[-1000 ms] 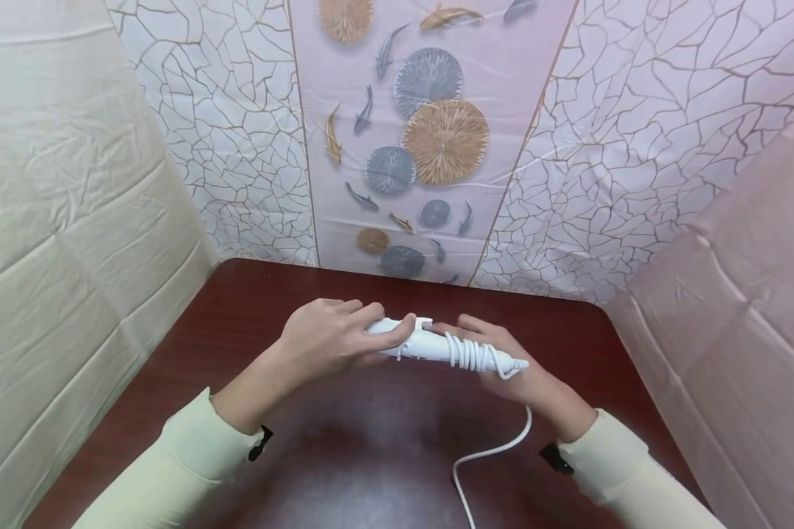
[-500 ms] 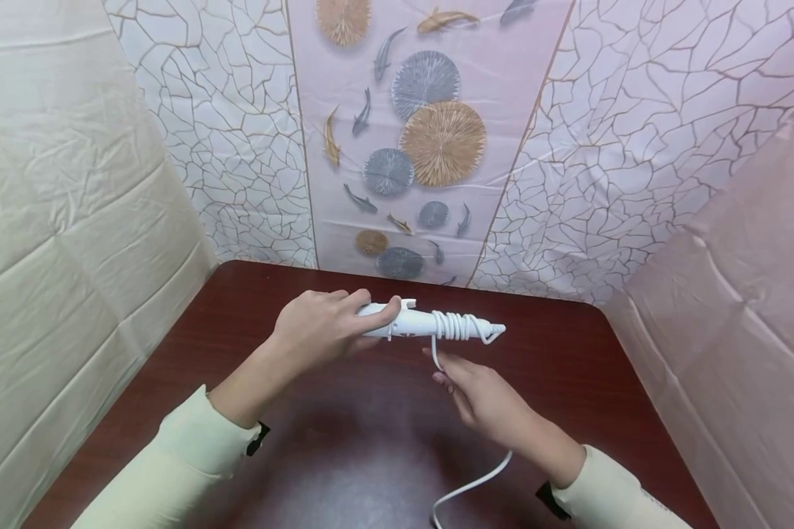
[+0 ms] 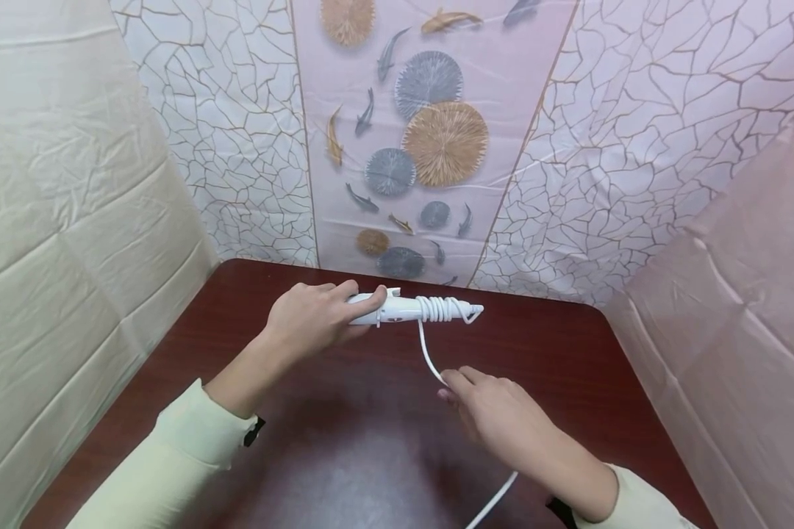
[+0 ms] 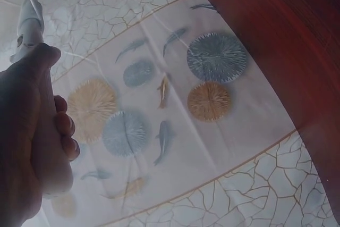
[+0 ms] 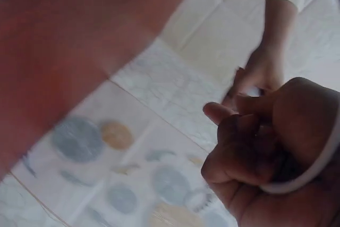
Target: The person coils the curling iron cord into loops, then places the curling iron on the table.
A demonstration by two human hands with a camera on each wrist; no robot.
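White plastic is filling my left hand [image 3: 311, 312]: I am gripping one end of a long, slim tool [image 3: 400, 311]. Small dark details are showing on its body, too small for me to tell whether they are print or buttons. My left fingers are clamping firmly round it; in the left wrist view my thumb is lying on the tool while three fingertips are curling round its other side. It is pointing its free end to the right, above the dark red table [image 3: 344, 455] and close to the table's far edge. Several turns of white cord [image 3: 426, 354] are circling that free end, and one length is running down from them to my right hand [image 3: 503, 415]. My right thumb and fingers are pressing together there, pinching the cord; in the right wrist view it is curving along my hand into the curled fingers. More of it is trailing out below my wrist. Compared with half a second ago, my right hand is sitting lower and farther from the tool, the stretch between them is showing longer, and the tool is lying farther left.
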